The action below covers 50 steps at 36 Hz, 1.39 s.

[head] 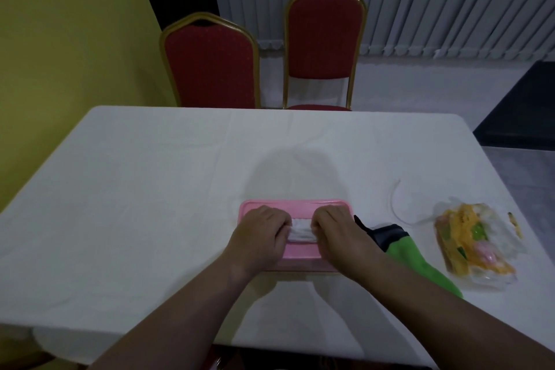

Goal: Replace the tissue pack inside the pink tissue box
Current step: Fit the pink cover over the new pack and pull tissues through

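Table (150,189): white cloth, runs wide left to right; work sits near the front edge, a little right of centre.
Left hand (259,234): on the left half of the box lid, fingers curled inward, pinching the left end of the white tissue at the slot.
Pink tissue box (295,204): lid on, long side facing the person, lying flat under both hands.
Tissue (301,230): bunched white band in the middle of the lid, stretched between the two hands.
Right hand (336,230): mirrors the left, fingers curled, pinching the right end of the tissue; wrist crosses the near right corner of the box.
Green and black object (411,252): just right of the box, partly behind the right forearm; dim light, possibly a tool handle, cannot tell.
Wrapper (471,245): crumpled clear plastic with yellow print, well right of the box, near the table's right edge.
Step, as judged: teasing the first sheet up through the slot; pack seems already inside.
How to do it well: pull both ends evenly and upward, small tugs, heels of the hands keeping the lid down so the sheet neither tears nor drags the lid off.
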Available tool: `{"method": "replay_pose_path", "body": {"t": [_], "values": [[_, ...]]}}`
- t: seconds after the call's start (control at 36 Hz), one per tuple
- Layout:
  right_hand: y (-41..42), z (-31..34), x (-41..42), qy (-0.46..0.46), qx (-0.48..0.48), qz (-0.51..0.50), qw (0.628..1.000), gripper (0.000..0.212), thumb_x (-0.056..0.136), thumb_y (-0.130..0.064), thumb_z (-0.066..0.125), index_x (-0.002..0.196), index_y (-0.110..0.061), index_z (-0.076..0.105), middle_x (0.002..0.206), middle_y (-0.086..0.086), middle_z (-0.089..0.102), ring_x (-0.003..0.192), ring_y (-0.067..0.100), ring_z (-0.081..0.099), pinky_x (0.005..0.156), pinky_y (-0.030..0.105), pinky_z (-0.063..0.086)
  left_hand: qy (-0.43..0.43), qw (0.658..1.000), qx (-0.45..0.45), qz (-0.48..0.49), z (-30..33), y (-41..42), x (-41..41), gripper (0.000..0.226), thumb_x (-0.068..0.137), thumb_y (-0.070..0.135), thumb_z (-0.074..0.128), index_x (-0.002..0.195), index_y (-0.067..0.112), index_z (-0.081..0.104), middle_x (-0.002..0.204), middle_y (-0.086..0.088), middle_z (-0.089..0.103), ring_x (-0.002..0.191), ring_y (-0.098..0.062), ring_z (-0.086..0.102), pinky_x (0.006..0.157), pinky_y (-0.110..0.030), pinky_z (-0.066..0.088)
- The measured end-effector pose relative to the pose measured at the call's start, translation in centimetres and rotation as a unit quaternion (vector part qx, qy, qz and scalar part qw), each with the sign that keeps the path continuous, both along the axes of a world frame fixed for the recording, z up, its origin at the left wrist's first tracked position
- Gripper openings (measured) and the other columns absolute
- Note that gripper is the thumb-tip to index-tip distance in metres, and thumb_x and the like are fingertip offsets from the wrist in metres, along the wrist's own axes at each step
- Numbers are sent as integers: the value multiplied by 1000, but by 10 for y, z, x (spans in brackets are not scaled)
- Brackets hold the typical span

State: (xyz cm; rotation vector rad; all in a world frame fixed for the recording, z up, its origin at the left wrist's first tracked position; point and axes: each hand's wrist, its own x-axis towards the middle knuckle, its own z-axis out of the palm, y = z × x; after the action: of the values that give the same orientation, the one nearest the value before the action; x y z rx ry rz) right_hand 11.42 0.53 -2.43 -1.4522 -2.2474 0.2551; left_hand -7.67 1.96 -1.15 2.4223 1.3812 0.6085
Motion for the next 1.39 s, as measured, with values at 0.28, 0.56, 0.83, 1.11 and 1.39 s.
{"method": "replay_pose_path", "body": {"t": [0.28, 0.56, 0.83, 1.11, 1.39], "values": [[6, 11, -1, 18, -86, -9, 996, 23, 80, -11, 48, 90, -4, 67, 92, 14, 65, 86, 33, 55, 75, 32, 43, -41, 999, -26, 8, 1, -1, -3, 23, 82, 25, 44, 81, 10, 61, 76, -3, 63, 72, -21, 54, 67, -33, 44], [-1, 13, 8, 65, -52, 32, 996, 17, 79, -15, 45, 75, -4, 57, 78, 11, 61, 75, 16, 40, 68, 21, 28, -45, 991, -111, 62, 3, 15, -4, 35, 73, 25, 46, 96, 14, 70, 107, 2, 62, 98, -13, 45, 87, -21, 32], [4, 18, 4, 66, -113, -7, 991, 31, 85, -15, 41, 98, -13, 69, 90, 3, 67, 85, 15, 53, 77, 24, 30, 27, 992, -123, 7, 6, 16, -4, 36, 70, 24, 43, 93, 18, 70, 106, 3, 60, 99, -19, 47, 90, -25, 32], [13, 26, 4, -48, -134, 17, 990, 32, 91, -16, 49, 118, -23, 64, 118, 10, 53, 100, 29, 50, 86, 33, 41, 28, 997, -50, -51, -1, 6, -11, 26, 82, 20, 42, 96, 13, 63, 96, -1, 68, 86, -22, 57, 80, -32, 42], [17, 30, 0, -101, -105, 71, 987, 36, 83, -21, 30, 84, -6, 64, 85, 13, 62, 68, 33, 55, 60, 40, 43, 5, 992, -127, -15, 18, 14, -4, 40, 82, 23, 34, 105, 16, 66, 104, -1, 68, 93, -18, 52, 84, -25, 37]]}}
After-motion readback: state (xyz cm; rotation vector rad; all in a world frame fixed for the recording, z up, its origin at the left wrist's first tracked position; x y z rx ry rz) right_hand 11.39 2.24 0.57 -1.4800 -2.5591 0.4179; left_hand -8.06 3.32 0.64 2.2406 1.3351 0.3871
